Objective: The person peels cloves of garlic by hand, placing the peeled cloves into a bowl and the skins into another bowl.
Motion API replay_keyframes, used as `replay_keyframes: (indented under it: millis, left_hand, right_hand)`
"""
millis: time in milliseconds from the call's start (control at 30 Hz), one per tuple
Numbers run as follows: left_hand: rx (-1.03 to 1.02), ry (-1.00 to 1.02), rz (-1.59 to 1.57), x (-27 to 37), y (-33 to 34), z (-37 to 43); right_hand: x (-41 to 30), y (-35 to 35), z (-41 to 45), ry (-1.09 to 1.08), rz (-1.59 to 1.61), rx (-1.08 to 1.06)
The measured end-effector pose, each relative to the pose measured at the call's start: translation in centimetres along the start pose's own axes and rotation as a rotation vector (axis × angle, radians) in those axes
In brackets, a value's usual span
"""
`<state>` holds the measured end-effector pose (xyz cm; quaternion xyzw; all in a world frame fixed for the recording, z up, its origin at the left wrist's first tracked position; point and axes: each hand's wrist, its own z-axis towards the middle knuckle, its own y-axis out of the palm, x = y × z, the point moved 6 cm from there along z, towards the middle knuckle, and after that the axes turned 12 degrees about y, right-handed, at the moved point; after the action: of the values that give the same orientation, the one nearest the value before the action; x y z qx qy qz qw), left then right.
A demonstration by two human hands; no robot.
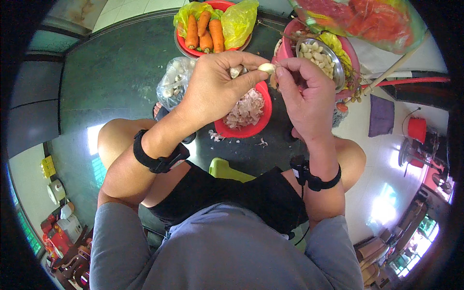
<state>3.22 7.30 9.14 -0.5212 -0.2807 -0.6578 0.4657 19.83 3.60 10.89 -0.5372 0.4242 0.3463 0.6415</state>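
Between the thumb and forefinger of my left hand is a pale garlic clove. A second piece of garlic, partly in its skin, rests within the same hand's curled fingers. My right hand pinches a bit of skin at the clove's right end. Below the hands stands a red plastic bowl filled with papery garlic skins. Peeled cloves lie in a round metal bowl beyond my right hand. Left of my left hand, a clear plastic bag holds more garlic.
Carrots and yellow-green plastic bags sit in a red basin at the top. The metal bowl rests over a pink tub at the upper right. Loose skins lie on the dark floor, near a green stool.
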Motion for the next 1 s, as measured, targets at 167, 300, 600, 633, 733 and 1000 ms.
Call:
replay_keyframes:
  millis: [167, 300, 600, 633, 733, 1000]
  left_hand:
    - [-0.002, -0.001, 0.04, -0.4, -0.2, -0.3]
    - [-0.002, 0.029, 0.098, -0.2, -0.2, -0.4]
    - [-0.028, 0.02, 0.115, -0.1, -0.3, -0.8]
    - [-0.034, 0.013, 0.1, -0.2, -0.2, -0.9]
    - [-0.03, 0.012, 0.065, -0.3, -0.3, -1.0]
    - [-0.028, -0.258, -0.432, -1.1, 0.1, -0.7]
  right_hand:
    - [-1.0, 0.2, -0.1, -0.112, -0.155, 0.009]
    - [0.1, 0.6, -0.2, -0.043, -0.081, 0.015]
    - [1.6, 1.4, -0.5, 0.137, 0.08, -0.023]
    - [1.9, 1.6, -0.6, 0.153, 0.137, -0.024]
    - [1.8, 1.8, -0.6, 0.204, 0.24, -0.058]
    - [2.2, 2.4, 0.0, 0.319, 0.56, -0.147]
